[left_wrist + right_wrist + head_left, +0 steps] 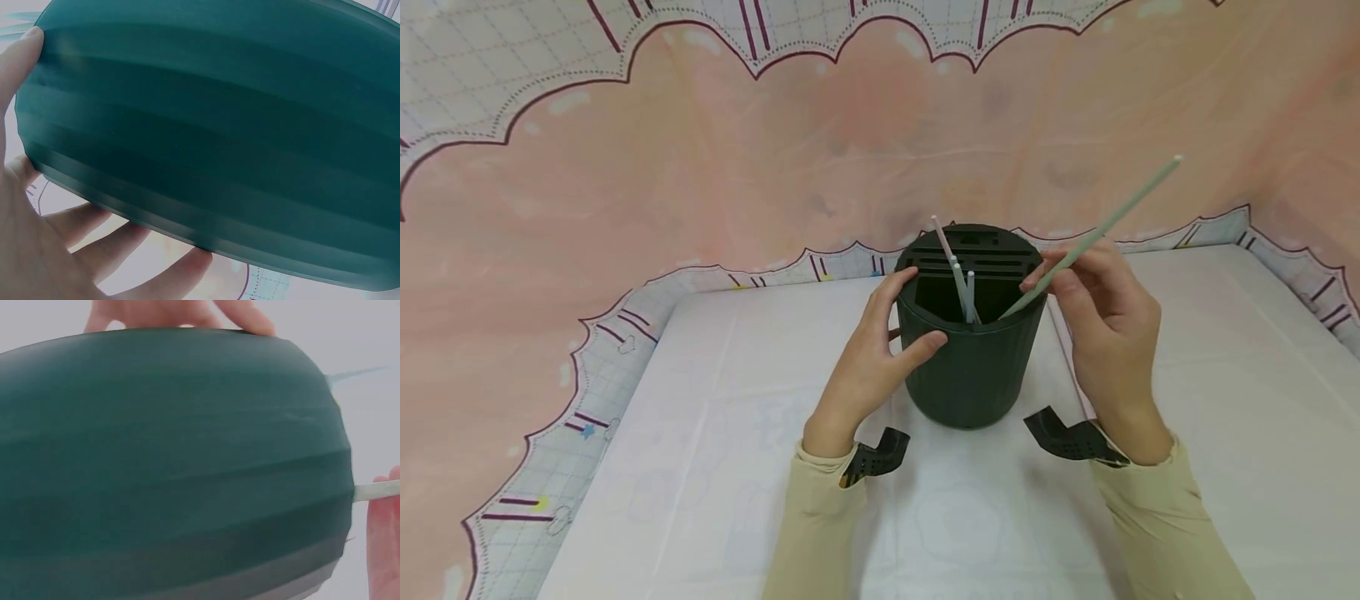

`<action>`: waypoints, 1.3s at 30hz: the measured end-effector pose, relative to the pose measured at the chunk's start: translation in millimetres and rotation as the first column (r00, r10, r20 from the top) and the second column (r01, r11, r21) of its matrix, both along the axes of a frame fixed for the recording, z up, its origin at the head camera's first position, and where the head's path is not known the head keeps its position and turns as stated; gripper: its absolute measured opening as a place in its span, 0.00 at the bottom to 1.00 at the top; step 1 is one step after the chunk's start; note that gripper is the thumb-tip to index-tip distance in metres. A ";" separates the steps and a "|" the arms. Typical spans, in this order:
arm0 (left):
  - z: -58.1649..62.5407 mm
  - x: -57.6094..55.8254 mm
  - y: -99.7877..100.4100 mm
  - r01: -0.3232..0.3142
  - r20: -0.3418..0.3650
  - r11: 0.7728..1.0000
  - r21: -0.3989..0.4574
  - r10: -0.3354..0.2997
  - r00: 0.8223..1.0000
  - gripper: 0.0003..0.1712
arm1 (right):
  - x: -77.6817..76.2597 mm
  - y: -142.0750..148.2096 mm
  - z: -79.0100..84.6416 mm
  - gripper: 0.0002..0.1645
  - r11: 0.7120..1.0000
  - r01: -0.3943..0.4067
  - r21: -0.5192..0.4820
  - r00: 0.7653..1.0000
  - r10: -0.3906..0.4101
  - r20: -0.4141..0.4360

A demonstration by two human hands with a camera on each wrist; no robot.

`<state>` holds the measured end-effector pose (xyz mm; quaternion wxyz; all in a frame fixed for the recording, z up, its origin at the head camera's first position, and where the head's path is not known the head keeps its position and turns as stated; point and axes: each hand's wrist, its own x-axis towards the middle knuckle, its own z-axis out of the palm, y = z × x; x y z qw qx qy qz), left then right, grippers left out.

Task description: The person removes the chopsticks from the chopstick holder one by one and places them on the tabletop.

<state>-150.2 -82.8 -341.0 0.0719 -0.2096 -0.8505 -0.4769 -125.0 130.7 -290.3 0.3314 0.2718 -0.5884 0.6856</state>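
Observation:
A dark green ribbed bucket [973, 367] stands upright on the white table, a slotted cover [981, 250] over the back half of its top. Around its left side my left hand [868, 367] grips, thumb on the front near the rim; the left wrist view shows the fingers against the bucket's wall [206, 137]. My right hand [1108, 325], at the right of the rim, pinches a long pale green straw [1120, 212]. The straw slants, its lower end inside the opening. A pink straw [941, 236], a pale green one and a bluish one [971, 292] lean inside.
A thin pink stick-like strip [1070, 354] lies on the white-covered table [737, 433], right of the bucket, partly behind my right hand. An orange-pink patterned cloth [820, 150] hangs behind the table. Black straps [1067, 437] show at both wrists.

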 end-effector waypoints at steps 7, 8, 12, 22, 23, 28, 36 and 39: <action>11.7 6.2 1.5 0.002 0.048 1.000 -0.008 -0.001 0.999 0.42 | -5.8 6.3 5.5 0.15 0.945 -0.022 -0.327 0.999 0.009 -0.042; 15.6 8.6 2.1 0.002 0.059 1.000 -0.005 -0.001 0.998 0.42 | -7.3 7.9 6.4 0.15 0.927 -0.010 -0.374 0.999 -0.007 -0.043; 30.8 18.1 5.3 0.003 0.090 1.000 0.010 -0.004 0.996 0.41 | -13.5 17.6 10.0 0.17 0.842 0.033 -0.538 0.997 -0.062 -0.036; 36.2 18.7 8.5 -0.003 0.101 1.000 0.003 0.002 0.995 0.41 | -20.1 40.3 17.6 0.21 0.728 0.090 -0.679 0.996 -0.068 0.060; 35.9 18.2 8.5 -0.004 0.100 1.000 0.003 0.003 0.995 0.40 | -20.9 42.3 17.9 0.21 0.724 0.094 -0.683 0.996 -0.069 0.064; 35.1 17.4 8.6 -0.008 0.095 1.000 0.004 0.008 0.995 0.40 | -25.3 55.3 14.0 0.21 0.723 0.098 -0.684 0.995 -0.068 0.072; 34.4 17.7 9.2 -0.011 0.086 1.000 0.011 0.010 0.996 0.40 | -31.7 65.9 2.5 0.17 0.862 0.206 -0.463 0.973 -0.130 0.190; 33.6 17.4 9.2 -0.011 0.090 1.000 0.012 0.010 0.996 0.40 | -33.9 70.3 -3.3 0.15 0.911 0.275 -0.308 0.950 -0.208 0.234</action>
